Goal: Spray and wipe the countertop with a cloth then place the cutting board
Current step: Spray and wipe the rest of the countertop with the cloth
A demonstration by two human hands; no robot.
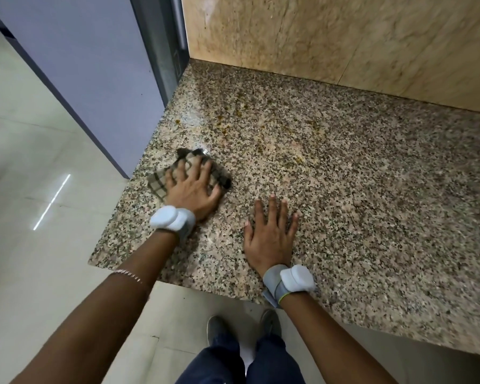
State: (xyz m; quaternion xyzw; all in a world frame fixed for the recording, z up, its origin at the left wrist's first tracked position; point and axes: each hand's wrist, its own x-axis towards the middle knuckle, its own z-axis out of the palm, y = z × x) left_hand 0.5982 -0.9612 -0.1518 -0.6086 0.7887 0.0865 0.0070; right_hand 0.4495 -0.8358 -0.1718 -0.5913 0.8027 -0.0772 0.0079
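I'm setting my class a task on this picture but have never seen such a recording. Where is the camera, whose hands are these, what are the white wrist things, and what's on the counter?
There is one picture, from a wide-angle camera worn on a person's head, looking down, so the arms are the wearer's own. The left hand presses flat on a checked cloth on the speckled stone countertop. The right hand rests flat on the stone and holds nothing. Each wrist carries a grey band with a white device; its purpose is not shown. Brownish stains lie beyond the cloth. No spray bottle or cutting board is in view.
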